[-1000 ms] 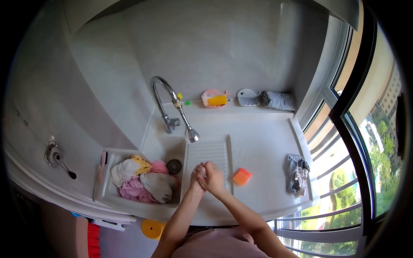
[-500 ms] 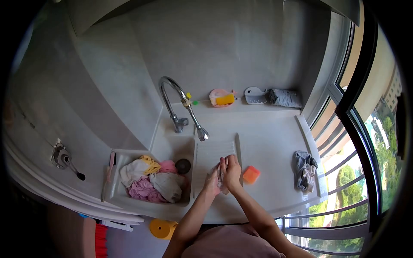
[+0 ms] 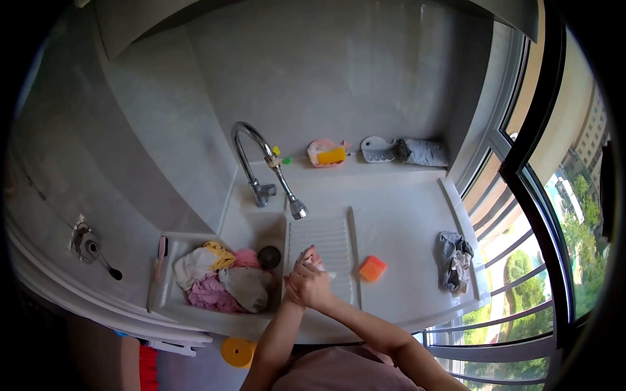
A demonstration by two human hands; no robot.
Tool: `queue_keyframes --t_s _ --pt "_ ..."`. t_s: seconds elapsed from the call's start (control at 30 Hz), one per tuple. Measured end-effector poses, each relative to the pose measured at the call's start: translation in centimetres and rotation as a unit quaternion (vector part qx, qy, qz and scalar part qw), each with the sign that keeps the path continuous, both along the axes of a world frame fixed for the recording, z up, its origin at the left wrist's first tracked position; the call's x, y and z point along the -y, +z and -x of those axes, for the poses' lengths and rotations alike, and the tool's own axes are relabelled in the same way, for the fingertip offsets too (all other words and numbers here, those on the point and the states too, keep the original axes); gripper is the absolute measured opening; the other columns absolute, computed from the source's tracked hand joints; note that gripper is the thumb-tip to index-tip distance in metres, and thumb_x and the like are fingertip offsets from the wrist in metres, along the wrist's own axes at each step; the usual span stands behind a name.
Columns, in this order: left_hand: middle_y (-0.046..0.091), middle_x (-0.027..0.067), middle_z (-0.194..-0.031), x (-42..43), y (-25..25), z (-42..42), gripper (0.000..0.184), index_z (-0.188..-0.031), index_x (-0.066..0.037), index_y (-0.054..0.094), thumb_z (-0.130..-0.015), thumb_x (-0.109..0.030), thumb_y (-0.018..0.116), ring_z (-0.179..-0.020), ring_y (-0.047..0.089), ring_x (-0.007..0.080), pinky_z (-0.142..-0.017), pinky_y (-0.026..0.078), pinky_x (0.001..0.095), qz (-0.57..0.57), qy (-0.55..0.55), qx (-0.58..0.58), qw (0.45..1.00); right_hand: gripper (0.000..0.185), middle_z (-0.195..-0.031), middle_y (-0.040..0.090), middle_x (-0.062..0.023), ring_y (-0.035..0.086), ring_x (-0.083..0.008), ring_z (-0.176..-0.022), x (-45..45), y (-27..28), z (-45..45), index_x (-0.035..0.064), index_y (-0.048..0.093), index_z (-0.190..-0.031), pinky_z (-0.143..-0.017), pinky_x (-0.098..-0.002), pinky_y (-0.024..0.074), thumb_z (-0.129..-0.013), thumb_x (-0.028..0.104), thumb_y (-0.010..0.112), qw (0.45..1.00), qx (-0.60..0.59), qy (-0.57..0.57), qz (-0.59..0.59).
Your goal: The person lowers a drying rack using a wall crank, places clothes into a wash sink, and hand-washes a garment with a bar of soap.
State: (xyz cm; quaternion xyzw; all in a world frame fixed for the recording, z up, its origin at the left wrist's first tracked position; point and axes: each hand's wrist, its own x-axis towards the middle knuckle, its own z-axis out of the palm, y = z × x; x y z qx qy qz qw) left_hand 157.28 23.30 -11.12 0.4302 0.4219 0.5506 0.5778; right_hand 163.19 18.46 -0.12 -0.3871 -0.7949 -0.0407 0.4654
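Note:
Both hands are together over the ribbed washboard (image 3: 323, 234) at the sink's right side. My left hand (image 3: 308, 255) lies underneath, its fingertips pointing away from me, closed around a small whitish cloth (image 3: 317, 263). My right hand (image 3: 313, 285) is laid across it, its fingers wrapped over the left hand and the cloth. Most of the cloth is hidden; a pale bit sticks out on the right. An orange-pink soap bar (image 3: 373, 268) lies on the counter, to the right of the hands.
Left of the washboard, the basin (image 3: 279, 228) holds white, pink and yellow clothes (image 3: 218, 280) and a dark round drain piece (image 3: 268, 257). The faucet (image 3: 277, 169) arches above. Grey garments (image 3: 454, 260) lie at the right edge. A brush (image 3: 158, 267) rests on the left rim.
My hands have turned and shifted slightly left; the right hand now lies over the left instead of pressed upright against it. The camera view has moved slightly.

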Motion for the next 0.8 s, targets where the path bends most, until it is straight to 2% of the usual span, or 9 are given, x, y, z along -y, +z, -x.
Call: queue_keyframes --t_s 0.1,0.2,0.27,0.3,0.4,0.47,0.6,0.63,0.8 --pt "0.057 -0.0015 -0.102 -0.7 0.4 0.7 0.036 -0.107 -0.017 0.052 -0.093 -0.048 0.040 -0.098 0.052 0.0171 -0.081 0.045 0.0377 0.244 -0.125 0.411 0.869 0.022 -0.069 0.053 -0.0116 0.057 -0.0322 -0.062 -4.2 -2.1 -2.1 0.0052 0.054 -0.064 -0.057 -0.0424 0.0472 -0.078 0.021 0.061 0.984 -0.099 -0.052 0.141" --pt "0.058 0.0017 -0.092 0.3 4.6 -0.2 0.031 -0.097 -0.014 0.053 -0.091 -0.044 0.046 -0.084 0.056 0.0152 -0.074 0.046 0.0317 0.238 -0.066 0.254 0.935 0.021 -0.069 0.054 -0.0124 0.057 -0.0327 -0.063 -5.3 -1.8 -3.0 0.0045 0.053 -0.065 -0.054 -0.0429 0.0458 -0.080 0.019 0.059 0.963 -0.119 -0.126 0.205" --pt "0.057 0.0009 -0.085 -0.9 -1.3 -2.7 0.027 -0.090 -0.015 0.053 -0.090 -0.042 0.049 -0.078 0.056 0.0138 -0.069 0.045 0.0289 -0.042 -0.114 0.595 0.795 0.021 -0.070 0.055 -0.0119 0.058 -0.0322 -0.064 -2.8 -1.1 -1.5 0.0047 0.053 -0.066 -0.055 -0.0422 0.0468 -0.079 0.020 0.059 0.980 -0.117 -0.072 0.145" --pt "0.055 -0.0001 -0.082 -1.7 -1.5 1.6 0.024 -0.084 -0.016 0.053 -0.090 -0.039 0.049 -0.076 0.055 0.0132 -0.069 0.045 0.0288 0.176 -0.200 0.449 0.853 0.021 -0.070 0.055 -0.0114 0.058 -0.0320 -0.064 -1.2 -1.0 -0.4 0.0052 0.054 -0.066 -0.056 -0.0408 0.0480 -0.079 0.021 0.060 0.989 -0.094 -0.038 0.105" --pt "0.056 -0.0003 -0.085 -0.2 1.1 -3.6 0.024 -0.086 -0.016 0.053 -0.092 -0.036 0.042 -0.079 0.056 0.0128 -0.069 0.046 0.0272 -0.137 -0.160 0.651 0.729 0.022 -0.071 0.056 -0.0131 0.058 -0.0337 -0.063 -3.1 -2.7 -0.9 0.0049 0.056 -0.068 -0.058 -0.0434 0.0481 -0.079 0.023 0.059 0.976 -0.108 -0.043 0.185" --pt "0.057 0.0007 -0.091 0.4 6.2 -0.8 0.024 -0.094 -0.015 0.054 -0.092 -0.036 0.042 -0.085 0.056 0.0144 -0.073 0.046 0.0316 0.267 -0.063 0.251 0.928 0.022 -0.071 0.057 -0.0138 0.059 -0.0343 -0.063 -5.7 -2.4 -3.5 0.0045 0.056 -0.067 -0.059 -0.0449 0.0476 -0.079 0.023 0.059 0.957 -0.125 -0.136 0.221" --pt "0.058 0.0029 -0.092 -0.9 0.6 -0.3 0.024 -0.096 -0.015 0.054 -0.092 -0.035 0.042 -0.084 0.057 0.0161 -0.075 0.047 0.0357 0.207 -0.139 0.400 0.882 0.021 -0.073 0.059 -0.0124 0.060 -0.0320 -0.068 -3.0 -2.3 -2.1 0.0044 0.057 -0.067 -0.059 -0.0432 0.0478 -0.078 0.022 0.060 0.976 -0.110 -0.101 0.159" --pt "0.058 0.0017 -0.082 -3.4 -8.6 0.4 0.024 -0.086 -0.016 0.053 -0.092 -0.036 0.041 -0.078 0.057 0.0154 -0.071 0.047 0.0349 0.144 -0.253 0.511 0.809 0.018 -0.072 0.059 -0.0114 0.059 -0.0307 -0.069 -1.0 -1.4 -1.2 0.0050 0.057 -0.068 -0.060 -0.0424 0.0479 -0.076 0.021 0.061 0.980 -0.116 -0.054 0.149" --pt "0.057 0.0005 -0.089 0.7 5.0 -0.4 0.033 -0.092 -0.016 0.055 -0.091 -0.047 0.043 -0.084 0.056 0.0123 -0.071 0.047 0.0297 0.240 -0.059 0.228 0.942 0.026 -0.069 0.059 -0.0108 0.061 -0.0318 -0.070 -4.6 -2.6 -3.8 0.0076 0.059 -0.094 -0.064 -0.0378 0.0495 -0.081 0.029 0.065 0.937 -0.153 -0.139 0.282"
